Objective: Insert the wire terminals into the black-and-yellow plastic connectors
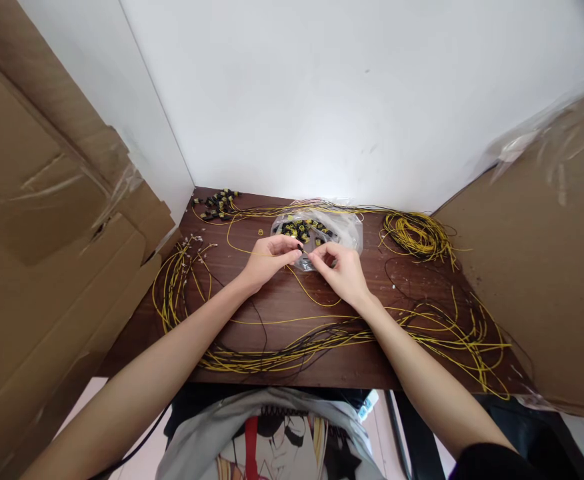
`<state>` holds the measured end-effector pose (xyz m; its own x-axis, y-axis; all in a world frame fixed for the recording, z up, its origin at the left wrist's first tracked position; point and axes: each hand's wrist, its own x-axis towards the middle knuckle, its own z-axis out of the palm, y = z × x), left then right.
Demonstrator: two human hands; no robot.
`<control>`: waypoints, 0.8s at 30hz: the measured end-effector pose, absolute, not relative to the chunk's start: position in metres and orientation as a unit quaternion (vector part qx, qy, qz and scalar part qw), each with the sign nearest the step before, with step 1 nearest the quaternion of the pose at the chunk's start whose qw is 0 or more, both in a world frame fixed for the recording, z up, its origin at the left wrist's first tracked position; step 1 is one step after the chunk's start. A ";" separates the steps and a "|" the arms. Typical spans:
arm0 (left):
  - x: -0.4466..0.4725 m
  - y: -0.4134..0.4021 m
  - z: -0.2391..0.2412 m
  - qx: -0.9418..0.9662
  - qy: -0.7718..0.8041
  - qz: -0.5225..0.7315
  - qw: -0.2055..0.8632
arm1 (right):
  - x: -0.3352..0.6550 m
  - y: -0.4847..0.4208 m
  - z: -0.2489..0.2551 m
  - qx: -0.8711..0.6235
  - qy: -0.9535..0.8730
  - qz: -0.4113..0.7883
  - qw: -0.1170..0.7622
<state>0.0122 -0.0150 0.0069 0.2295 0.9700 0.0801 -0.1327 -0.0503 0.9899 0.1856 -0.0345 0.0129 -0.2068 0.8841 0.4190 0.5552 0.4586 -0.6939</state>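
My left hand (pixel 270 260) is closed, its thumb and fingertips pinching a small black part (pixel 301 247); its exact kind is too small to make out. Just to the right, my right hand (pixel 341 268) pinches a thin yellow wire close to that part. A slack loop of yellow wire (pixel 317 302) hangs below both hands. Behind the fingertips lies a clear plastic bag (pixel 351 230) with several small black-and-yellow pieces (pixel 297 229) on it or in it. My hands partly cover the bag.
More black-and-yellow pieces (pixel 217 203) with wires attached lie at the back left. A coil of yellow wire (pixel 417 233) rests at the back right. Long yellow and black wires (pixel 272 357) run along the brown table's front. Cardboard (pixel 47 220) stands on both sides, a white wall (pixel 322 100) behind.
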 end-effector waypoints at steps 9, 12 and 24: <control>0.011 -0.016 0.004 0.574 0.391 0.458 0.554 | 0.184 -0.034 0.011 -0.471 -0.758 0.205 0.402; 0.011 -0.016 0.003 0.589 0.390 0.456 0.542 | 0.184 -0.034 0.010 -0.467 -0.761 0.203 0.402; 0.012 -0.015 0.004 0.637 0.398 0.426 0.505 | 0.184 -0.035 0.016 -0.459 -0.729 0.239 0.448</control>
<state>0.0122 -0.0152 0.0036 0.3212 0.9366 0.1399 0.0762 -0.1728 0.9820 0.1842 -0.0349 0.0161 -0.1771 0.8834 0.4338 0.4550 0.4644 -0.7598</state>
